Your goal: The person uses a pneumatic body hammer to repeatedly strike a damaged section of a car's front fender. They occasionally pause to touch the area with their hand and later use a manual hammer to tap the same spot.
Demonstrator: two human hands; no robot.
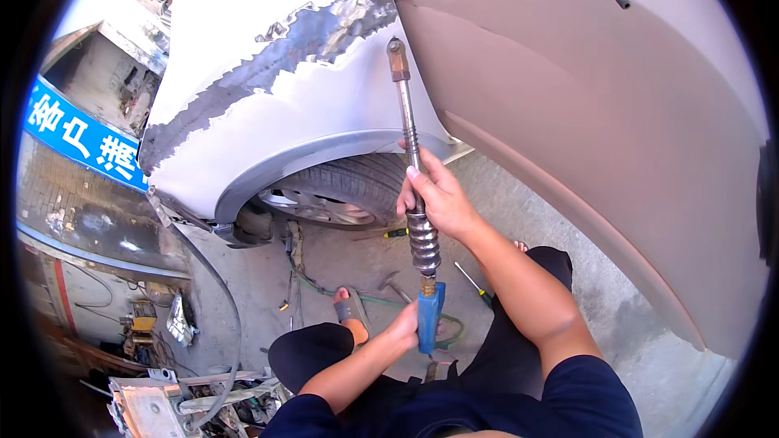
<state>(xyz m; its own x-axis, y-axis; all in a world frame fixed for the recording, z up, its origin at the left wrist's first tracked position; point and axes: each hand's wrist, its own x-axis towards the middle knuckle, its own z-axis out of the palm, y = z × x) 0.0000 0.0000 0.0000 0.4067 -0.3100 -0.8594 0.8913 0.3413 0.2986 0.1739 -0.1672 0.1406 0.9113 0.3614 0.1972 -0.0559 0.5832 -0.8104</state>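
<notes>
A slide hammer [423, 242] with a metal shaft and a ribbed weight runs up from my lap to the white car fender [324, 97]. Its tip [396, 49] meets the panel near the edge beside the door, below a bare-metal patch [268, 65] with ragged paint edges. My left hand [406, 327] is closed round the tool's blue handle [430, 320] at the lower end. Higher up, my right hand [438, 199] wraps round the upper part of the weight and the shaft, thumb on top. The wheel [341, 191] sits in the arch just left of the tool.
A brownish door panel [584, 97] stands close on my right. On the floor lie a screwdriver [475, 282], a hammer [398, 285] and a green hose [324, 284]. A black cable [231, 300] hangs at left, above a pile of parts [178, 401]. A blue sign [85, 138] is beyond.
</notes>
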